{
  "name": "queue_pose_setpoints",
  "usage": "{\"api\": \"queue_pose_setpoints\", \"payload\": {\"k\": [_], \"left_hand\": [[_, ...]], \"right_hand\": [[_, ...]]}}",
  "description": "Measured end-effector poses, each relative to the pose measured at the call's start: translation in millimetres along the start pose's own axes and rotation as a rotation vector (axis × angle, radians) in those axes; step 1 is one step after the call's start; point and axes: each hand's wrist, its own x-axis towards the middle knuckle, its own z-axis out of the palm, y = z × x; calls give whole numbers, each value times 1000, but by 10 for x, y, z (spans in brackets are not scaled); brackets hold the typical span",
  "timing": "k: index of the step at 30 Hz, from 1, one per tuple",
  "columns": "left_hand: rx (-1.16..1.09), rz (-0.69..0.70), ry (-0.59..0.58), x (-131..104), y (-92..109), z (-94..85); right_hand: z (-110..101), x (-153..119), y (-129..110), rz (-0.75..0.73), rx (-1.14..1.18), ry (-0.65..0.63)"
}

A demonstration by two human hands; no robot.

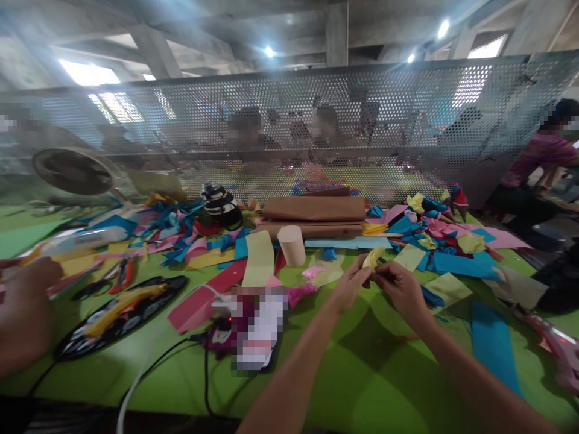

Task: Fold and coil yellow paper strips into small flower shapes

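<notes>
A large concrete-ceilinged hall is seen behind a long perforated grey metal screen [316, 120], which stands along the far edge of a bright green worktable [371, 374]. Across the far half of the table, loose scraps of blue, pink and yellow paper [434, 241] are scattered in heaps. A flat stack of folded brown paper [314, 211] is laid near the middle by the screen, and a short cream paper cylinder [292, 245] is set upright just in front of it. A black oval tray with a yellow glue gun [122, 310] is placed at the near left, with dark cables trailing beside it. Another person's hand [22, 313] is seen at the left edge, well apart. In the middle of the table, just above its surface, a small crumpled yellow paper piece [373, 257] is pinched between both of the person's hands: the left hand [350, 283] is closed on its left side with fingertips narrowed, and the right hand [400, 289] is curled on its right side, the two hands touching.
</notes>
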Motion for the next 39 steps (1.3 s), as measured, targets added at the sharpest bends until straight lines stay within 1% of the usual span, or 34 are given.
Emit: {"api": "queue_pose_setpoints", "payload": {"k": [2, 6, 10, 12, 14, 16, 19, 23, 28, 33, 36, 39], "left_hand": [[10, -4, 9, -11, 14, -2], [8, -13, 29, -16, 15, -5], [-18, -5, 31, 8, -42, -15], [-29, -14, 39, 24, -84, -23], [-34, -24, 47, 37, -121, -32], [-36, -24, 47, 42, -141, -39], [-30, -6, 36, 35, -129, -40], [-19, 2, 29, 24, -103, -40], [-22, 14, 20, 37, -136, -48], [4, 8, 21, 25, -81, -24], [24, 22, 6, 17, -48, -6], [45, 34, -2, 27, -72, -2]], "right_hand": [[6, 1, -1, 13, 9, 25], [16, 1, 13, 13, 30, 34], [21, -6, 21, 20, 37, 37], [17, -11, -4, 18, 47, 65], [4, -15, -48, -15, 36, 117], [-17, -15, -90, -78, -11, 134], [-42, -10, -113, -131, -84, 95], [-43, -6, -77, -96, -99, 61], [-33, -6, -52, -83, -70, 42], [-32, 4, -52, -106, -87, -51], [-22, 3, -51, -109, -89, -24], [-8, -4, -50, -102, -76, 12]]}}
